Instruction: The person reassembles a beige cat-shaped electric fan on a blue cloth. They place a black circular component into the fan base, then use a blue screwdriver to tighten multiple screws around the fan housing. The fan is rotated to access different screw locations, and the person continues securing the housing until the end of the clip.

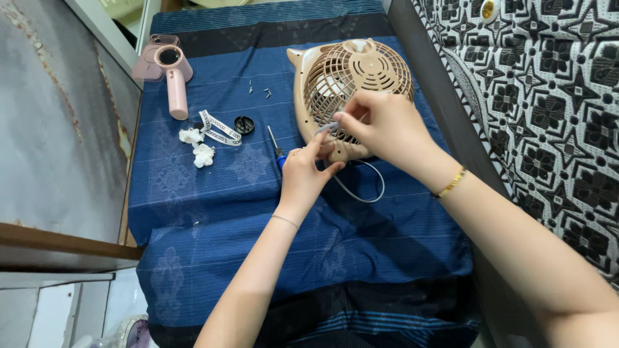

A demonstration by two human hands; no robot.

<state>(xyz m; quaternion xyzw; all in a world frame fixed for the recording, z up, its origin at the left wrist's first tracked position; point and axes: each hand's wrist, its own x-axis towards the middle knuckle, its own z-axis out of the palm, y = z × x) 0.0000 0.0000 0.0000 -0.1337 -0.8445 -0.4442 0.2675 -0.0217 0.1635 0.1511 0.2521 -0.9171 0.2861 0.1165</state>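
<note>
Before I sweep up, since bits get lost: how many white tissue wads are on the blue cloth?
2: one wad beside the patterned strap, another wad just below it. More may be hidden under the fan.

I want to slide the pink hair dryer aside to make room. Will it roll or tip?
The hair dryer lies flat on the blue cloth, so tipping seems unlikely. Its round barrel might let it rock. The cloth would probably drag and bunch.

Two bare forearms reaching forward and converging, left hand (305, 173) palm down with thumb and forefinger pinched, thin bracelet at its wrist, right hand (380, 124) curled, fingertips pinching close above, gold bangle on wrist
</note>
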